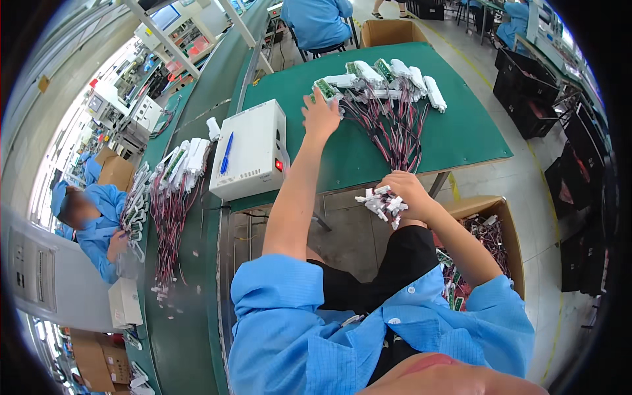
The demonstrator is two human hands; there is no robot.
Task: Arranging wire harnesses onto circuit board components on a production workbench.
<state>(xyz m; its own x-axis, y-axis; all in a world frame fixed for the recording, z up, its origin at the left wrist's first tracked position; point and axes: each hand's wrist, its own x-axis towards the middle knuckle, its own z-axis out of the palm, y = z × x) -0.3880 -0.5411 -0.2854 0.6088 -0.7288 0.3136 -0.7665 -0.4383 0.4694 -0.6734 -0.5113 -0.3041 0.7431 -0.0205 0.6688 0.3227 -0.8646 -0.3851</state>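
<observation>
so, right fingers (399, 180) clasp wires (399, 141) at the edge of the table (464, 135).

Your left hand (321, 118) stretches far forward, fingers spread; your right hand (408, 193) curls closed, nearer your body.

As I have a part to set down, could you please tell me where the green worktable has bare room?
The worktable is bare between the wire bundle and the right edge, and between the bundle and the left forearm. It is crowded around the left hand and white housings; a white box takes the near left corner.
</observation>
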